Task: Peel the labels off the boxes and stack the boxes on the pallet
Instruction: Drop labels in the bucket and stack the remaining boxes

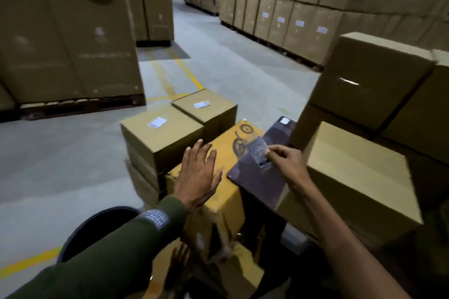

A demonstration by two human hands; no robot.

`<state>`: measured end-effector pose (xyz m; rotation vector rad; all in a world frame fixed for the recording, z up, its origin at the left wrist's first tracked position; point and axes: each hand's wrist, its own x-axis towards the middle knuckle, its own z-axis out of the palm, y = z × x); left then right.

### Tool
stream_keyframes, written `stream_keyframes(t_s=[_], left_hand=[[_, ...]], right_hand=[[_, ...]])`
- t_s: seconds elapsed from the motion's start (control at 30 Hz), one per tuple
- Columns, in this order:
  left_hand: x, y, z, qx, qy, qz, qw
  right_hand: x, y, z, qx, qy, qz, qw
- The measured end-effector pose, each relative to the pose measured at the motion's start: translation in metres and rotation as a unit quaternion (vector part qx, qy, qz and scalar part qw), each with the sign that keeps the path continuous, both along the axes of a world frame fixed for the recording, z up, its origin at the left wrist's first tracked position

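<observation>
While my right hand (284,160) pinches the white label (258,151) between thumb and fingertips, my left hand (198,174) lies spread and flat, fingers straight, over the top of the yellow box (223,199) in the near middle. I judge that flat palm is there to keep the box from sliding as I pull, though blur stops me telling whether it presses or only hovers just above.

That label sits over a dark sheet (257,177) lying tilted across the yellow box's right edge and leaning toward the big brown box (352,177) on the right. I cannot tell whether the label is stuck to this sheet or already lifted clear; a small white patch (284,120) shows at the sheet's far corner. I take the sheet to be where pulled labels get parked, but that is a guess.

Just beyond the yellow box, two brown boxes stand side by side, the left one (158,138) and the farther one (206,111), each carrying a white label on top, the left (157,122) and the far (201,104), so both remain to be peeled. They rest on lower boxes, probably stacked face-up so the labels are easy to reach.

On the right, plain brown boxes (369,75) are piled higher with no labels showing toward me. Whatever pallet sits under them is hidden.

A dark round bin (97,228) stands near left on the floor (60,165).
</observation>
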<state>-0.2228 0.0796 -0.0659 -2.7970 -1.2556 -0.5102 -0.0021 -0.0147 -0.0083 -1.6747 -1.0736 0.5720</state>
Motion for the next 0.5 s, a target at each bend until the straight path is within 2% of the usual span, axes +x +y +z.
stream_keyframes(t_s=[0.3, 0.5], left_hand=[[-0.182, 0.011, -0.045, -0.040, 0.032, 0.159, 0.986], [-0.267, 0.006, -0.061, -0.039, 0.019, 0.245, 0.968]], right_hand=[[-0.171, 0.083, -0.083, -0.093, -0.039, 0.157, 0.982], [-0.257, 0.109, -0.112, -0.133, -0.058, 0.238, 0.960]])
